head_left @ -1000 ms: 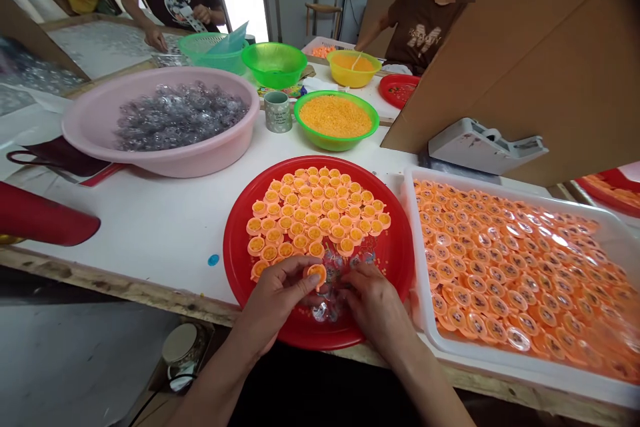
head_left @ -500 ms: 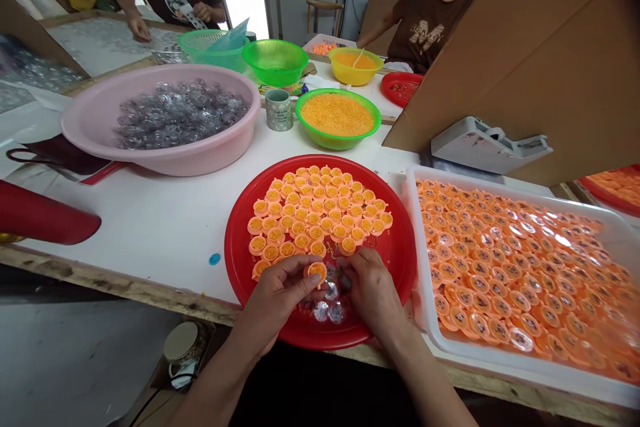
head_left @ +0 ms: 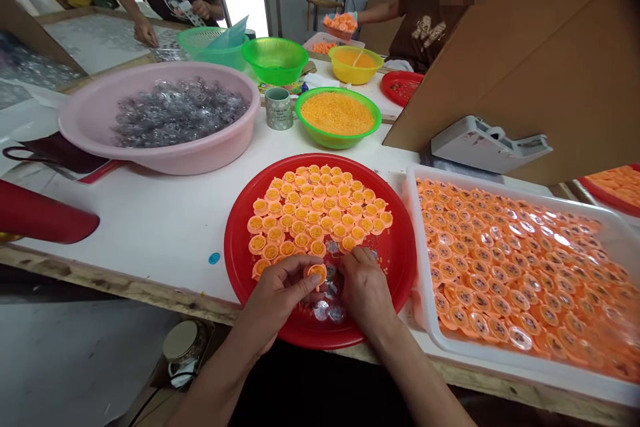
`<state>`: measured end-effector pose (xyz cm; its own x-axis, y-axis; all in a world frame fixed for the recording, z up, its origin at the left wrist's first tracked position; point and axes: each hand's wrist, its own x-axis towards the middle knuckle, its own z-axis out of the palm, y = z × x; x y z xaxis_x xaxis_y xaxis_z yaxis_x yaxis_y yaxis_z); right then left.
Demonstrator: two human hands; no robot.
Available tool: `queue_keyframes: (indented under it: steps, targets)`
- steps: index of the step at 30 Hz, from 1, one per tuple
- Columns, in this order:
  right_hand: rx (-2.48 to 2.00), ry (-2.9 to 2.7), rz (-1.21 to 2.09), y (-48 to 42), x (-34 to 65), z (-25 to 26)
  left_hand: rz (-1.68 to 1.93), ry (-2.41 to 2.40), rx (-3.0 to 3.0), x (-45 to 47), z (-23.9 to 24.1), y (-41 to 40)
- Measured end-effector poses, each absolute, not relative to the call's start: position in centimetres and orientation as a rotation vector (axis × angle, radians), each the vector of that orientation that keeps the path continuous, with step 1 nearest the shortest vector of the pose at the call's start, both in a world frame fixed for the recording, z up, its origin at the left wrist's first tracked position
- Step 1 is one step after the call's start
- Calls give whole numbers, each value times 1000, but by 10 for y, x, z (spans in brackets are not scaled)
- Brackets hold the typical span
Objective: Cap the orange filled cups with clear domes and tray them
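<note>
Orange cup (head_left: 317,272) of yellow grains sits pinched in the left hand (head_left: 280,297) over the red tray (head_left: 240,260), near side. The right hand (head_left: 365,287) rests on clear lids (head_left: 323,310), its grip unclear. A tilt could spill grains.

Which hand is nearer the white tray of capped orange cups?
Right. The right hand is over the red plate, just left of the white tray; the left hand, pinching an orange cup, is farther left on that plate.

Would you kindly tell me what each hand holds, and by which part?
The left hand pinches a small orange cup by its rim. The right hand touches clear lids; whether it grips one cannot be told.
</note>
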<state>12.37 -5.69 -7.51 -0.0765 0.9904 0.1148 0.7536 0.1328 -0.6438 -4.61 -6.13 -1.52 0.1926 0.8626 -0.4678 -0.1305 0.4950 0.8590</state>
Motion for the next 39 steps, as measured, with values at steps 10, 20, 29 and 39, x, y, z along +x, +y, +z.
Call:
queue_keyframes:
  steps: [10, 20, 29, 39]
  targets:
    - [-1212, -916, 1674, -59, 147, -53, 786, 1156, 761, -38, -6, -61]
    - [-1021, -489, 1871, -65, 141, -54, 795, 1095, 813, -21, -29, -63]
    - [-1195, -691, 1677, -65, 143, -49, 793, 1163, 826, -17, -30, -60]
    - [-1268, -841, 1480, -72, 147, -52, 784, 1235, 847, -25, -13, -57]
